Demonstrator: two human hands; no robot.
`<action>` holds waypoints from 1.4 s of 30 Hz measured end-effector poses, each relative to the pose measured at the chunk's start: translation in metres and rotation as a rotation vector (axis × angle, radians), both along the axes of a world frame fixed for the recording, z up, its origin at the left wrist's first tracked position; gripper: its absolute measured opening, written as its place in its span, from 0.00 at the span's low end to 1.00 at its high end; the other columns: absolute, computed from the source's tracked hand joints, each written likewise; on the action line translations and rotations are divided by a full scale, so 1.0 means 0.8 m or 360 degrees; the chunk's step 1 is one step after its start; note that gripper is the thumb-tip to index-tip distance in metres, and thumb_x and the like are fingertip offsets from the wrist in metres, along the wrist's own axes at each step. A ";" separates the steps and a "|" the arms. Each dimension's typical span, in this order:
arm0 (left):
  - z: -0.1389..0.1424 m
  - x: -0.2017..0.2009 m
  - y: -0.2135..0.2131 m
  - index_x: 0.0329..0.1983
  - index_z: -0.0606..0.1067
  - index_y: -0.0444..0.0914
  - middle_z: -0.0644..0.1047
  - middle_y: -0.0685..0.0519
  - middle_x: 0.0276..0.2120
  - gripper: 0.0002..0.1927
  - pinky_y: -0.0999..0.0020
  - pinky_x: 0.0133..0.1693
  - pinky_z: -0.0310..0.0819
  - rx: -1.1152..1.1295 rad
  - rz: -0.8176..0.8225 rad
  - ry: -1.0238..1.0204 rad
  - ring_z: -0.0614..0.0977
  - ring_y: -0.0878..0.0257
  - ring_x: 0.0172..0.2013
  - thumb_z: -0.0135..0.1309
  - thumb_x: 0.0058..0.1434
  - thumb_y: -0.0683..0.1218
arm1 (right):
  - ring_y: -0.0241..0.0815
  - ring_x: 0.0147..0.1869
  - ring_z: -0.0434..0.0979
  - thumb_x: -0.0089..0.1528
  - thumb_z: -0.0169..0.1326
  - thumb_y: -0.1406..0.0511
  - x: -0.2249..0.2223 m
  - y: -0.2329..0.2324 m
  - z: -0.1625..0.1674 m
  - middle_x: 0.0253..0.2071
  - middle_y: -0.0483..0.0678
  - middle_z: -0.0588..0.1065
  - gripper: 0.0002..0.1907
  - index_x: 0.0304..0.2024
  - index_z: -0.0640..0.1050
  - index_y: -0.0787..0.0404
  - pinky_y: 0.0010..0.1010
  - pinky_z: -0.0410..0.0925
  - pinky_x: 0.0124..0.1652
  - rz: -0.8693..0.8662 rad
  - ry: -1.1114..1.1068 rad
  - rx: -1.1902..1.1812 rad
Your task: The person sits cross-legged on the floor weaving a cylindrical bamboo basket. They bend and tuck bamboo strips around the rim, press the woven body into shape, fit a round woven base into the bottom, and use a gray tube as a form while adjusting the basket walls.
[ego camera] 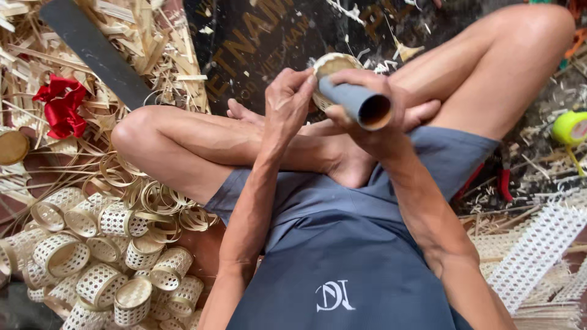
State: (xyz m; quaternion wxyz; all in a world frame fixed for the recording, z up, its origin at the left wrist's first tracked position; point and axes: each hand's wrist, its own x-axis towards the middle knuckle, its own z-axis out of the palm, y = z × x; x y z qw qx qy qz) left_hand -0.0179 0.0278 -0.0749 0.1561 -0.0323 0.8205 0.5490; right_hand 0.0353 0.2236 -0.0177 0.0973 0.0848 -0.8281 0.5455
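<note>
Sitting cross-legged on the floor (pixel 36 168) here, blue shorts and shirt filling the bottom of the view. Both forearms are running up the middle, so there isn't much free room between the knees.

The right hand (pixel 367 101) is wrapping around a grey tube (pixel 351 101), gripping it tight, with the tube's open end pointing back toward the camera. A small woven basket (pixel 333 64) is sitting over the far end of the tube, pale rim showing just above the fingers. The left hand (pixel 287 104) is coming in from the side with fingertips pinching at the basket's edge, so both hands are working together on the same piece, held up over the crossed ankles.

Down at the lower left, just beside the thigh, a pile of finished little woven baskets (pixel 98 263) is crowding the floor, with coiled strips (pixel 156 198) lying between it and the knee. On the right, a strip of open-weave mesh (pixel 538 244) is lying along the edge, red-handled pliers (pixel 504 180) are poking out past the shorts, and a yellow tape roll (pixel 570 127) is sitting further out.

Farther off at the upper left, a red ribbon bow (pixel 60 104) is resting on loose splints, and a dark flat blade (pixel 92 49) is lying diagonally across them.
</note>
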 end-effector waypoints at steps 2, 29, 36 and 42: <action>0.002 -0.007 0.003 0.49 0.81 0.36 0.76 0.52 0.31 0.12 0.70 0.29 0.79 0.0055 0.0031 0.0055 0.82 0.65 0.29 0.55 0.67 0.46 | 0.46 0.56 0.81 0.69 0.65 0.59 -0.003 -0.005 -0.002 0.57 0.52 0.79 0.24 0.58 0.70 0.65 0.34 0.71 0.55 -0.0045 0.0235 0.0130; -0.012 -0.024 -0.040 0.57 0.75 0.39 0.75 0.48 0.33 0.20 0.56 0.37 0.76 -0.0261 -0.0226 0.0393 0.81 0.51 0.34 0.60 0.65 0.51 | 0.49 0.51 0.83 0.71 0.62 0.47 0.015 0.027 0.051 0.50 0.61 0.81 0.33 0.59 0.65 0.65 0.30 0.77 0.53 -0.0039 0.0067 -0.0214; -0.028 -0.028 -0.027 0.44 0.80 0.42 0.74 0.46 0.34 0.07 0.53 0.35 0.76 -0.0271 -0.0204 0.0425 0.80 0.46 0.35 0.54 0.68 0.46 | 0.41 0.49 0.82 0.69 0.62 0.49 -0.004 0.009 0.059 0.48 0.56 0.80 0.31 0.57 0.72 0.68 0.25 0.75 0.52 -0.0016 0.0071 -0.0046; -0.027 -0.006 -0.027 0.47 0.76 0.40 0.73 0.44 0.38 0.06 0.50 0.35 0.76 -0.0147 -0.0054 0.0493 0.80 0.42 0.35 0.51 0.71 0.45 | 0.39 0.49 0.79 0.67 0.67 0.54 -0.010 -0.007 0.053 0.46 0.53 0.80 0.25 0.54 0.79 0.68 0.24 0.72 0.53 0.0114 -0.0415 0.0162</action>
